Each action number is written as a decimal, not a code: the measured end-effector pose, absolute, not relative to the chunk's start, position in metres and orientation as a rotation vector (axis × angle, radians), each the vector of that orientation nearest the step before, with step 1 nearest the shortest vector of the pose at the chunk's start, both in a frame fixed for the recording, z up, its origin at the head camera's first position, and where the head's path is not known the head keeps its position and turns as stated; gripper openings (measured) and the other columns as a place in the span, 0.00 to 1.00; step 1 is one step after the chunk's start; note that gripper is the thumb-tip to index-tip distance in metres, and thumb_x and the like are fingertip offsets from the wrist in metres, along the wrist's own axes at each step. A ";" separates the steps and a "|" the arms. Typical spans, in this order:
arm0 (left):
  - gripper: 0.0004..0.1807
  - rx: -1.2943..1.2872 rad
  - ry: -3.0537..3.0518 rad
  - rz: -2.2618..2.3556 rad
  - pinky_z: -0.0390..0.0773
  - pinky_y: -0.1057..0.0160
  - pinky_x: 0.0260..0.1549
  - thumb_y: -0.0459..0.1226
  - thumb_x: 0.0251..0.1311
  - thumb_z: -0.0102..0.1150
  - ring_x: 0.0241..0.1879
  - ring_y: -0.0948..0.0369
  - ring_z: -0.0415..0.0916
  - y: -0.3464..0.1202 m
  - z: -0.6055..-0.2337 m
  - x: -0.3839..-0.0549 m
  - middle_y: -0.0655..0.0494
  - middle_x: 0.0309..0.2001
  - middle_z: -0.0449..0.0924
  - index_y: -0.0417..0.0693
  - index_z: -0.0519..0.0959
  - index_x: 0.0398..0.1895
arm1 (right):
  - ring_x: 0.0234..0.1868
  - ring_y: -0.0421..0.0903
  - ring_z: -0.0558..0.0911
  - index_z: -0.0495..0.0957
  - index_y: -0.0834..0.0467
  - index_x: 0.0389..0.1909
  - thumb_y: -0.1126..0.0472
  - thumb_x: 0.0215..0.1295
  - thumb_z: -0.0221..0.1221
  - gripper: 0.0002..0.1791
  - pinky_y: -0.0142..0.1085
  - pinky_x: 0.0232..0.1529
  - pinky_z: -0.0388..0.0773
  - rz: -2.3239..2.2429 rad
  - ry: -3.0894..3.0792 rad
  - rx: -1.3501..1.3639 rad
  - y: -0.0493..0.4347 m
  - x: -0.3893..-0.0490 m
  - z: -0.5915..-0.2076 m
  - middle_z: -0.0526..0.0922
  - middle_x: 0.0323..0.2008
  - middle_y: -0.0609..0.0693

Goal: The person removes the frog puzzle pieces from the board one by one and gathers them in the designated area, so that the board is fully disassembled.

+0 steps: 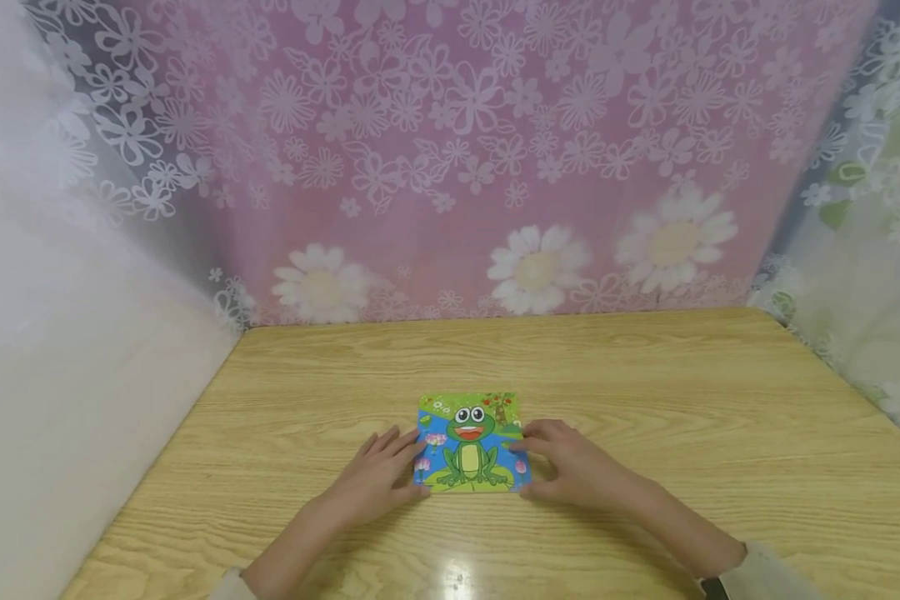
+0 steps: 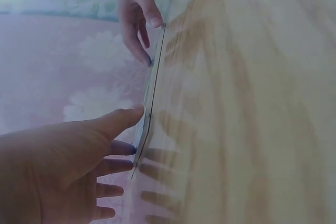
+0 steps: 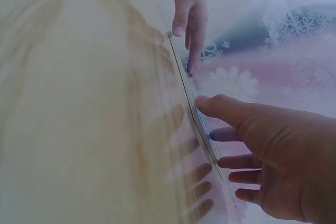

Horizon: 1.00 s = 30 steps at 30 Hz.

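Observation:
A square board [image 1: 469, 458] with a cartoon green frog printed on it lies flat on the wooden table, upright to the wearer. At its left edge is my left hand [image 1: 375, 482], fingers spread and fairly straight, thumb by the near left corner. Opposite it, my right hand [image 1: 581, 468] has its fingertips over the right edge and its thumb at the near right corner. The left wrist view shows the board's thin side [image 2: 156, 85] with a dark line along it. From the right wrist, the straight fingers [image 3: 239, 162] show right at that side.
The wood-grain table [image 1: 330, 367] extends around the board to a pink floral curtain [image 1: 450, 167] at the back. A pale sheet [image 1: 60, 333] hangs on the left, and another flowered one [image 1: 885, 250] on the right. A dark band [image 1: 714, 588] circles the right wrist.

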<state>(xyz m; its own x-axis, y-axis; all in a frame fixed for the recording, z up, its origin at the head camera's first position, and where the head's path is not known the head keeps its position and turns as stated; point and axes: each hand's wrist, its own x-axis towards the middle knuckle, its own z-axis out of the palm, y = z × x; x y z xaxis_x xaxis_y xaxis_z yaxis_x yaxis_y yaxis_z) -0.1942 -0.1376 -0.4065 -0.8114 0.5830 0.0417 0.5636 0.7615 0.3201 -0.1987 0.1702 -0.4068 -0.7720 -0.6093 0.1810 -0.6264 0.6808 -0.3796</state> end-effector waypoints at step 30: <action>0.42 0.674 2.816 0.504 0.38 0.28 0.51 0.56 0.58 0.53 0.65 0.34 0.36 -0.135 -0.397 -0.227 0.37 0.69 0.45 0.44 0.54 0.70 | 0.54 0.56 0.69 0.78 0.58 0.50 0.58 0.61 0.60 0.16 0.51 0.50 0.68 1.019 -2.894 0.952 0.074 -0.286 -0.404 0.73 0.52 0.56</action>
<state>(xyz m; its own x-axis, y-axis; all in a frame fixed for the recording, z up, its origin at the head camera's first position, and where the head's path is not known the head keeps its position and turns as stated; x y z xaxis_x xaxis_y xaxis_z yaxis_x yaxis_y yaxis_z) -0.2273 -0.1349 -0.3969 -0.8756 0.4693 -0.1145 0.4005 0.8378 0.3711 -0.2865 0.0741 -0.4036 -0.8219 -0.5560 0.1235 -0.5107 0.6234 -0.5921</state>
